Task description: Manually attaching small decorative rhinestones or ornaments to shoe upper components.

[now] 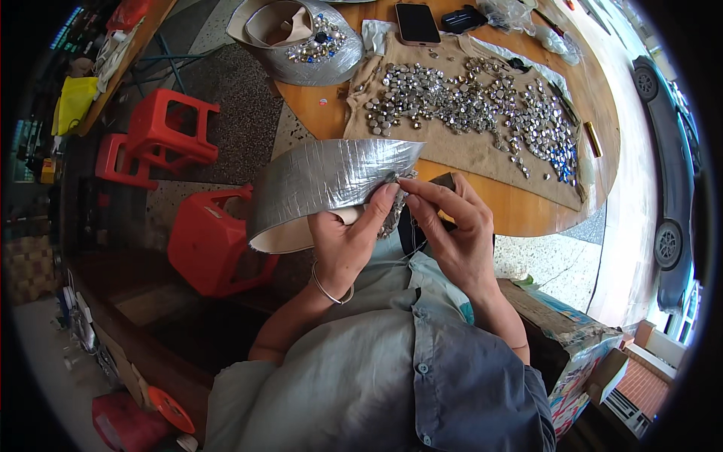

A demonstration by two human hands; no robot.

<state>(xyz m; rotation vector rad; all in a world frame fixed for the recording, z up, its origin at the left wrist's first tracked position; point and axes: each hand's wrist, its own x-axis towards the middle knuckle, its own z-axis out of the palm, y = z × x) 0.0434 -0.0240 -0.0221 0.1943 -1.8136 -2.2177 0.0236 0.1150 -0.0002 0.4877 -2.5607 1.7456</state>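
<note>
A wide, curved band of shiny silver material (324, 179) with a beige inner side is held up over my lap. My left hand (343, 245) grips its right end, thumb on top and fingers tucked beneath. Close against that thumb, my right hand (459, 230) is closed in a pinch, thumb and forefinger together. What the fingertips pinch is too small to make out. A cluster of small grey stones (391, 217) shows at the band's end between my hands, partly hidden. Thin thread-like strands hang below them.
On the wooden table (520, 218), a brown cloth (467, 154) bears many loose clear gems (422, 87) and some blue ones (561, 162). A phone (418, 24) lies at its far edge. Beside it stands another silver band (301, 71) decorated with stones. Red stools (203, 241) stand left.
</note>
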